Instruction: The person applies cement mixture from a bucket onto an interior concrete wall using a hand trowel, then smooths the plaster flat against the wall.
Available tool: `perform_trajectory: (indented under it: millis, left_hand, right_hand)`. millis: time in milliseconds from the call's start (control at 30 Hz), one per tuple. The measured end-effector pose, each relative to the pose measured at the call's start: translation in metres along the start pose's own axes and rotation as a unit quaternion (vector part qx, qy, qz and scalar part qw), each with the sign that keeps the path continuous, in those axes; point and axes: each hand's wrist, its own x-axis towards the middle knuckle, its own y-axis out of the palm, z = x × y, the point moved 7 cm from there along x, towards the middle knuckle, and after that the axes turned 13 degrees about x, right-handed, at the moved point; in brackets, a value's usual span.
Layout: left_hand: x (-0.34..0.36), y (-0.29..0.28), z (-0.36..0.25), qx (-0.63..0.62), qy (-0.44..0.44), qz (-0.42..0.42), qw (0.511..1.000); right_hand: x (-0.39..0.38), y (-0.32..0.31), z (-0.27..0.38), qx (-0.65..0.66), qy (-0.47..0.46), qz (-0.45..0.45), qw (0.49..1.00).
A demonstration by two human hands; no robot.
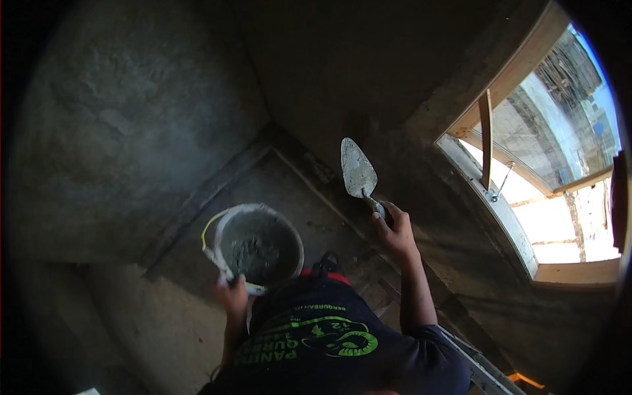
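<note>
- Two bare hands are at work, each curled closed around something; the bucket (246,209) of grey mix (255,253) is ahead and left of the dark shirt (283,322), and the trowel (359,171) lies farther ahead, to the bucket's right.
- Tipping looks like the nearest risk: the left hand (233,295) has the bucket by one spot on its near-left rim, so the load could roll it over if that hold slackens. I cannot tell whether anything bears it from below.
- On that side the left forearm (235,336) reaches forward close beside the body, with part of the fingers hidden.
- Slipping comes next: a smeared handle could twist in the right hand (397,230), which is wrapped around it, leaving no visible gap.
- The right forearm (416,283) stretches well forward, the blade pointing away and slightly left, coated with a grey smear.
- Farther out, poor light on the wall (368,72) could hide its nearness and cause a scrape; a wide swing rightward could knock the window frame (573,273).
</note>
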Motion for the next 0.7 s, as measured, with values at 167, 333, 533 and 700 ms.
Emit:
perform_trajectory:
  millis: [167,333,533,700]
  left_hand:
    - [0.020,0.013,-0.042,-0.170,0.010,0.079,0.982]
    - [0.039,0.037,-0.028,-0.113,0.037,0.115,0.986]
    - [0.024,0.041,0.037,0.024,0.032,0.064,0.997]
    - [0.039,0.097,0.102,-0.085,-0.204,0.148,0.964]
  right_hand:
    - [-0.022,0.039,-0.017,0.003,-0.025,0.002,1.000]
    - [-0.062,0.071,-0.058,-0.118,0.046,0.022,0.992]
    - [-0.132,0.054,-0.086,-0.157,0.179,-0.131,0.962]
    - [-0.124,-0.026,-0.062,-0.209,-0.053,-0.381,0.899]
